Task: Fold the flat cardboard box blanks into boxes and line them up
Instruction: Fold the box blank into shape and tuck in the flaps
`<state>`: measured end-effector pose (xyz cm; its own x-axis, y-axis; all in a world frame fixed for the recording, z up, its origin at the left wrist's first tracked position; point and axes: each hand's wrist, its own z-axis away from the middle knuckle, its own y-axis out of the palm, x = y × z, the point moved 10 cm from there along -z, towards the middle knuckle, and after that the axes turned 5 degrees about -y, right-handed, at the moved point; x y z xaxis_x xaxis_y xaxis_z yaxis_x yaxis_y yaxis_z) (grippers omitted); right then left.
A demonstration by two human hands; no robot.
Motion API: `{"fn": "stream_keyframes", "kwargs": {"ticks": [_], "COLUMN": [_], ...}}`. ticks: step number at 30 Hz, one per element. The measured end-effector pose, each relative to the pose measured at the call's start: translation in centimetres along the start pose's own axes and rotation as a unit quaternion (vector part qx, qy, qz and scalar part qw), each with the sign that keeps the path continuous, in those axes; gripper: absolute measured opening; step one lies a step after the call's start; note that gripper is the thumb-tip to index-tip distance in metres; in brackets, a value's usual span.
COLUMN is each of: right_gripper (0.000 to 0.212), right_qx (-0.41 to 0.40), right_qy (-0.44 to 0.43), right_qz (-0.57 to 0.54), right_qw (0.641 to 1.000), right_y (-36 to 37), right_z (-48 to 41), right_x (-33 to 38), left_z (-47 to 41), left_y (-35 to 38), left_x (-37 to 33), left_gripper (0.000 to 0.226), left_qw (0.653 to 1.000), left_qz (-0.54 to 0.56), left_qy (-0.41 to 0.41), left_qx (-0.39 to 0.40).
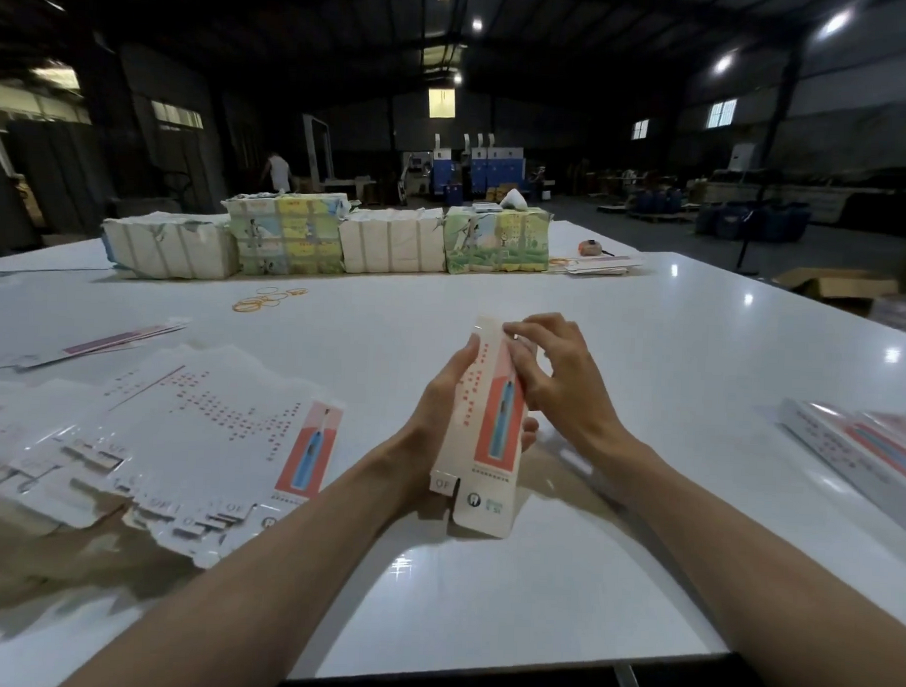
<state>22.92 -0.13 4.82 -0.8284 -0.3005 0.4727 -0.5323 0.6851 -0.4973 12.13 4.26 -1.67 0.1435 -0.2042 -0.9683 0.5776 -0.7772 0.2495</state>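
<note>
Head view: grips half-folded box with left hand, pinches its top edge with right hand, above desk centre. Shows flat blanks heaped at 9 o'clock, folded boxes at 3 o'clock.

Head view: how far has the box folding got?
Done: what look like folded boxes lie in a row at far right. In hand: one cardboard box, gripped by the left hand, right hand pinching its top. Left: the spread pile of flat blanks.
</note>
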Motion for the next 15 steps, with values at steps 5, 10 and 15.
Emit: {"fn": "stream_keyframes", "kwargs": {"ticks": [5,10,15], "right_gripper": [0.023,0.014,0.015], "right_qx": [0.001,0.015,0.026], "right_qy": [-0.004,0.091,0.148], "right_qz": [-0.025,-0.165,-0.224], "right_qw": [1.000,0.982,0.963], "right_y": [-0.5,0.0,-0.9], "right_z": [-0.3,-0.6,-1.1], "right_x": [0.5,-0.2,-0.9], "left_z": [0.5,0.7,0.6], "left_y": [-0.2,-0.2,0.9], "left_x": [0.3,0.4,0.1], "left_gripper": [0.071,0.075,0.080], "left_qw": [0.999,0.999,0.998], "left_qz": [0.016,-0.003,-0.019], "left_qy": [-0.033,-0.035,-0.052], "left_qx": [-0.005,0.001,0.043]}}
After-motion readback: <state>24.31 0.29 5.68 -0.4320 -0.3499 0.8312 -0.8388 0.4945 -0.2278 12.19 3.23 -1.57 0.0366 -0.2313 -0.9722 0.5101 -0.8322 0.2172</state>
